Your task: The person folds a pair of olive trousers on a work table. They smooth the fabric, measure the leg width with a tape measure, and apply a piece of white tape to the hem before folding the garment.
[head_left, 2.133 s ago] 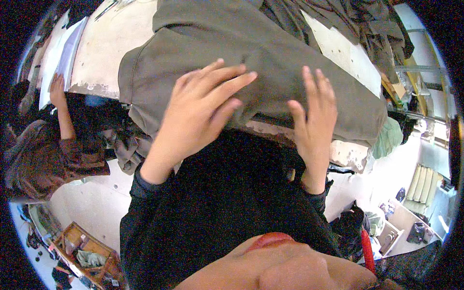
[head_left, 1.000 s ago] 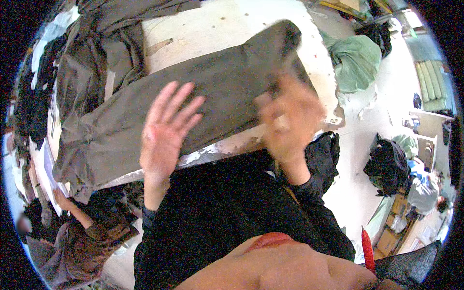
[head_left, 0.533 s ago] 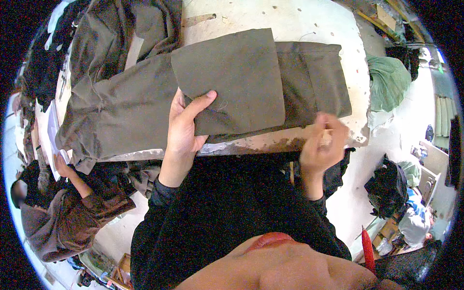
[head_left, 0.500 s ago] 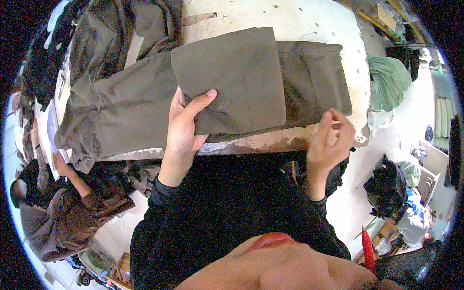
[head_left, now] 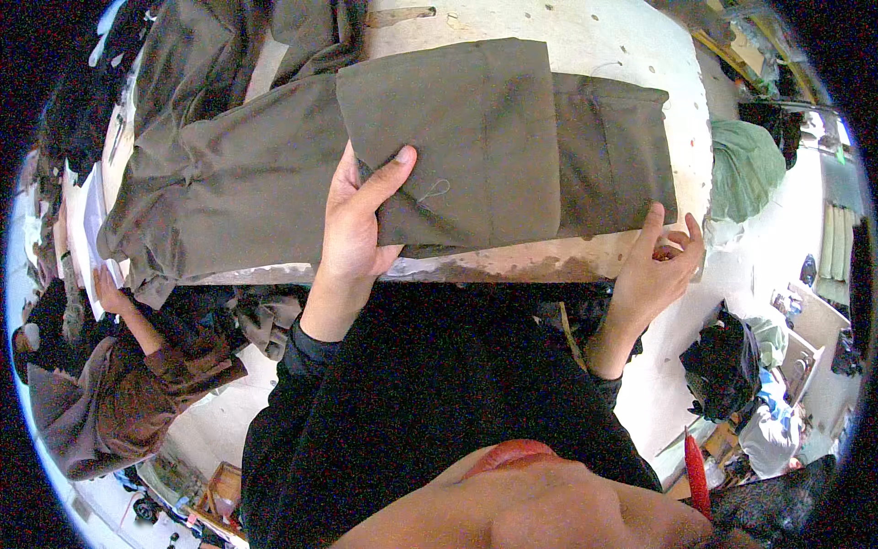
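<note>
A length of olive-brown garment cloth (head_left: 251, 174), shaped like a trouser leg, lies across the table. Over its right part rests a folded flap (head_left: 457, 128) of the same cloth, with a loose pale thread (head_left: 434, 189) on it near the lower edge. My left hand (head_left: 366, 215) grips this flap at its lower left, thumb on top and fingers hidden beneath. Beside the garment's lower right end (head_left: 622, 156), my right hand (head_left: 658, 261) has its fingers apart and holds nothing I can see.
The pale, worn table (head_left: 640, 37) carries more rumpled brown cloth (head_left: 197, 64) at the back left. Off its right end stands a green bundle (head_left: 745, 169). Black bags (head_left: 722, 361) lie on the floor at right. A co-worker's hand (head_left: 112, 293) touches white material at far left.
My right hand has moved right and its fingers have spread from a closer curl. The left hand keeps its hold on the flap, whose surface now shows more creases and more of the thread.
</note>
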Action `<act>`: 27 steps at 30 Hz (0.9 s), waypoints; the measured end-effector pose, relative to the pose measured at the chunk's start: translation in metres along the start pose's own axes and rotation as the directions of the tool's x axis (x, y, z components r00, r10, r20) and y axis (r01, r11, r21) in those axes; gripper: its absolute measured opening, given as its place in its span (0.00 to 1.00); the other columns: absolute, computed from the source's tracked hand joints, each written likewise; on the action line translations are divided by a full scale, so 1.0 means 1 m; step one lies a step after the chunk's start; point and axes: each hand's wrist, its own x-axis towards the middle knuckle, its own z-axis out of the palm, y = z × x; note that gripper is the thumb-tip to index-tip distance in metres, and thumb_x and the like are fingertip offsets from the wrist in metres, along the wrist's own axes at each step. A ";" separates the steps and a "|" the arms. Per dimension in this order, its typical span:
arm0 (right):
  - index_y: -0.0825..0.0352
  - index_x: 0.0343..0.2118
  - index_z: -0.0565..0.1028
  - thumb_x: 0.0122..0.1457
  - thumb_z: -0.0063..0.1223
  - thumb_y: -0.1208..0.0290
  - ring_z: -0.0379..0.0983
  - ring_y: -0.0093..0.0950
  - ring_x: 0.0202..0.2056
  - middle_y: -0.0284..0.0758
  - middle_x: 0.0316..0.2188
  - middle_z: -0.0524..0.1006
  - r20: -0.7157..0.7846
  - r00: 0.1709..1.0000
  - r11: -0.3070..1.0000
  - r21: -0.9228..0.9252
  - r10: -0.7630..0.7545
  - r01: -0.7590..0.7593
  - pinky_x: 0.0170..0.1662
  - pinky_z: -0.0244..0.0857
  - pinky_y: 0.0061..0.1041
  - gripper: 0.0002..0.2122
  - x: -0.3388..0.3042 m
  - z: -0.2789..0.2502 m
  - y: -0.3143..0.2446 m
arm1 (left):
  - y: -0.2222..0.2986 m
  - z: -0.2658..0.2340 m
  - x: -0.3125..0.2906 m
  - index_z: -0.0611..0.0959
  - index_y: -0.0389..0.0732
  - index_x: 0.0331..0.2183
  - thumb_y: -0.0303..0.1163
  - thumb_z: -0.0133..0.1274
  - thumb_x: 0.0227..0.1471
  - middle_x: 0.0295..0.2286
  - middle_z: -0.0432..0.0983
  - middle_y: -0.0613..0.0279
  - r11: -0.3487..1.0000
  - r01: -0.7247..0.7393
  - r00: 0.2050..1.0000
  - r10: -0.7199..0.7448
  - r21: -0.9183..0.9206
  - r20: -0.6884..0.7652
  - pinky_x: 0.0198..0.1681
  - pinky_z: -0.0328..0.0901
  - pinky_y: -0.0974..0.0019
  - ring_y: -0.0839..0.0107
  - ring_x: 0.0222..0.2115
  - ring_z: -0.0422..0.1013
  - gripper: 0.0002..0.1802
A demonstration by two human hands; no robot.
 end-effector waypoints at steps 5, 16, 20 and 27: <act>0.69 0.46 0.75 0.60 0.59 0.59 0.71 0.29 0.36 0.42 0.38 0.75 0.017 0.995 0.991 -0.080 -0.102 0.103 0.37 0.68 0.28 0.18 0.007 0.004 -0.002 | -0.001 -0.001 0.000 0.70 0.36 0.54 0.23 0.51 0.59 0.49 0.74 0.53 1.000 0.007 1.000 -0.007 0.029 -0.015 0.51 0.68 0.58 0.63 0.48 0.72 0.21; 0.53 0.43 0.75 0.54 0.60 0.68 0.74 0.32 0.53 0.34 0.50 0.78 -0.059 0.166 0.101 0.587 -0.984 0.803 0.60 0.59 0.36 0.13 -0.059 0.010 -0.083 | 0.002 -0.001 -0.006 0.69 0.37 0.54 0.21 0.57 0.54 0.47 0.74 0.55 0.962 -0.044 0.997 0.027 0.269 0.068 0.53 0.67 0.59 0.64 0.48 0.72 0.27; 0.53 0.44 0.76 0.55 0.61 0.67 0.75 0.31 0.50 0.32 0.48 0.79 -0.080 0.134 0.044 0.677 -0.988 0.735 0.60 0.59 0.37 0.13 -0.067 0.010 -0.072 | 0.000 -0.003 -0.003 0.70 0.38 0.52 0.18 0.58 0.51 0.43 0.77 0.56 0.986 -0.019 1.000 0.015 0.166 0.024 0.47 0.70 0.60 0.66 0.43 0.75 0.27; 0.54 0.37 0.78 0.58 0.59 0.60 0.77 0.29 0.42 0.29 0.38 0.82 -0.225 0.296 0.103 0.609 -0.929 0.786 0.53 0.61 0.36 0.08 -0.057 0.003 -0.034 | -0.001 -0.007 -0.004 0.70 0.37 0.52 0.17 0.57 0.50 0.41 0.77 0.56 0.994 0.000 0.999 0.005 0.109 -0.040 0.45 0.71 0.61 0.66 0.41 0.75 0.26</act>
